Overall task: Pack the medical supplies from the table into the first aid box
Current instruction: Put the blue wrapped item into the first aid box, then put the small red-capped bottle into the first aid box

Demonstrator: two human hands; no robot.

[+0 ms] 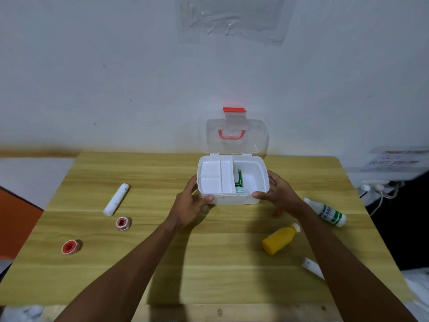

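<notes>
The white first aid box stands open at the back middle of the wooden table, its clear lid with a red handle upright against the wall. A white divided tray fills its left half. A green packet and a pale teal packet lie in the right half. My left hand grips the box's front left corner, thumb on the front wall. My right hand holds the right side, thumb on the front rim. A white bandage roll, two red-cored tape rolls, a yellow bottle, a green-labelled white bottle and a white tube lie loose.
The table's back edge meets a white wall. An orange surface sits beyond the left edge. White plugs and cables hang beyond the right edge, beside a dark gap. Crumpled white material lies at the lower right corner.
</notes>
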